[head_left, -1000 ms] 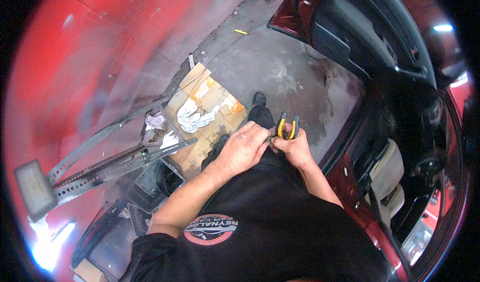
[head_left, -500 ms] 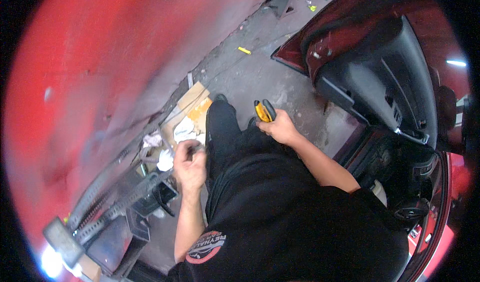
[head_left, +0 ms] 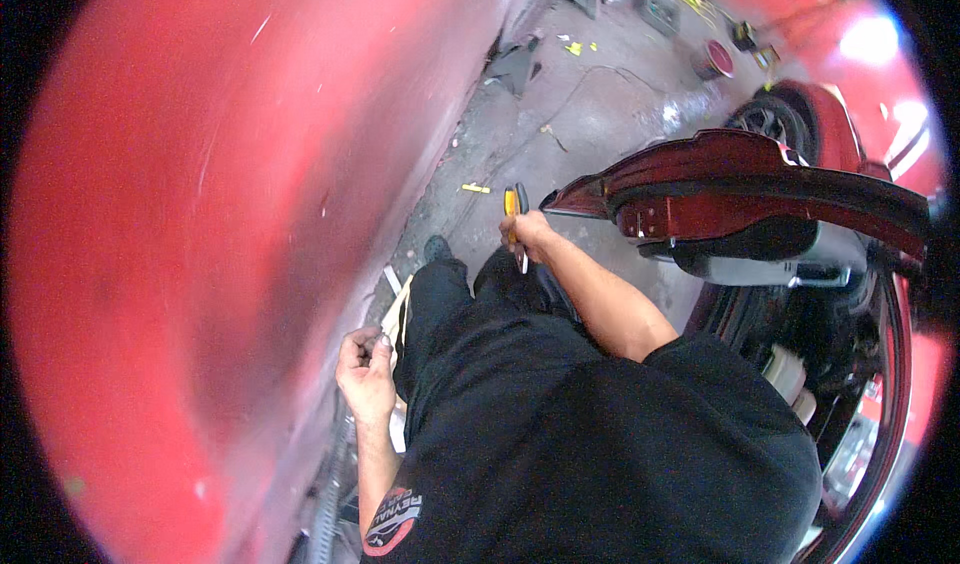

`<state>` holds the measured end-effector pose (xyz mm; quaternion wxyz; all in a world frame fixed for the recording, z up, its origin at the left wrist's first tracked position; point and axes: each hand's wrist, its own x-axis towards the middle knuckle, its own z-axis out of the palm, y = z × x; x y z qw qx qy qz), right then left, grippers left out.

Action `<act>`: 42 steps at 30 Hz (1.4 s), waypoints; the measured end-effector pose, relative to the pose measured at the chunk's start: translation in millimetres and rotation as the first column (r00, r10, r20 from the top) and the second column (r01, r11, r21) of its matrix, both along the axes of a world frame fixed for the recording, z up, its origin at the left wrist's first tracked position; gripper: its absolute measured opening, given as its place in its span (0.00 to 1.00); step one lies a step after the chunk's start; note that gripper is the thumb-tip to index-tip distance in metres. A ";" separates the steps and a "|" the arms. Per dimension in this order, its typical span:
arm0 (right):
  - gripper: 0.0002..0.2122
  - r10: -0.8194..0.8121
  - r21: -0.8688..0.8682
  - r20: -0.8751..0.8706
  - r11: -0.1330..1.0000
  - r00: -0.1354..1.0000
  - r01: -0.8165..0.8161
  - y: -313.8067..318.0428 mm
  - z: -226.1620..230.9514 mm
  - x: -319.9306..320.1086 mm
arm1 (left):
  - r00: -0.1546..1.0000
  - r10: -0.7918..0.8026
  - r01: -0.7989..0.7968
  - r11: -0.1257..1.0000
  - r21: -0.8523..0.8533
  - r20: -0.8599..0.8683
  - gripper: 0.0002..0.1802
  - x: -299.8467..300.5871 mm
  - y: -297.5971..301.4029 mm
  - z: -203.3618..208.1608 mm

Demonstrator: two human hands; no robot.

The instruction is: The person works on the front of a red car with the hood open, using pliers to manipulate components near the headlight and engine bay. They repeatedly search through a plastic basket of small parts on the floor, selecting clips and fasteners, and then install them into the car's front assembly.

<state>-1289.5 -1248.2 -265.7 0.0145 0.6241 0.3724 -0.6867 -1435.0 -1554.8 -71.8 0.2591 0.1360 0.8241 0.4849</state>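
My right hand [head_left: 528, 234] is closed round a pair of pliers [head_left: 516, 200] with yellow and black handles. The handles point away from me above the fist, and a metal tip shows below it. My left hand [head_left: 366, 376] is held low on the left with its fingers curled and the thumb pressed to them. Whether something small sits in that pinch cannot be made out. Beyond the right hand stands the open dark red car door [head_left: 715, 189], its edge close to the pliers but apart from them.
A red wall-like surface [head_left: 200, 244] rises along my left. On the grey floor [head_left: 600, 114] lie a yellow strip [head_left: 476, 188], a cable and scraps. Farther off are a dark red bucket [head_left: 715, 59] and a car wheel [head_left: 770, 124]. The car's door opening is at my right.
My view has swung: the car door now shows more edge-on, and most of the clutter at lower left has left the picture. The pliers stay in my right hand, their metal tip now visible.
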 end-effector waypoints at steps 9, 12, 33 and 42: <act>0.03 -0.379 0.220 0.074 0.909 0.923 0.355 152.3 -16.4 -21.5 | 0.988 -0.150 0.153 0.986 -0.067 0.041 0.07 -71.7 58.8 15.0; 0.03 -0.571 0.160 -0.003 0.810 0.821 0.564 197.0 -10.5 -19.5 | 0.969 -0.247 0.242 0.958 -0.155 -0.017 0.07 -80.5 96.5 38.6; 0.05 -0.846 -0.160 0.270 0.431 0.459 0.888 328.4 -98.7 98.3 | 0.746 -0.628 0.645 0.764 -0.003 0.222 0.10 -142.2 556.2 37.7; 0.06 -0.859 -0.126 -0.036 0.511 0.511 0.850 396.6 -12.1 121.2 | 0.782 -0.561 0.550 0.826 0.123 0.271 0.09 -130.8 735.0 10.0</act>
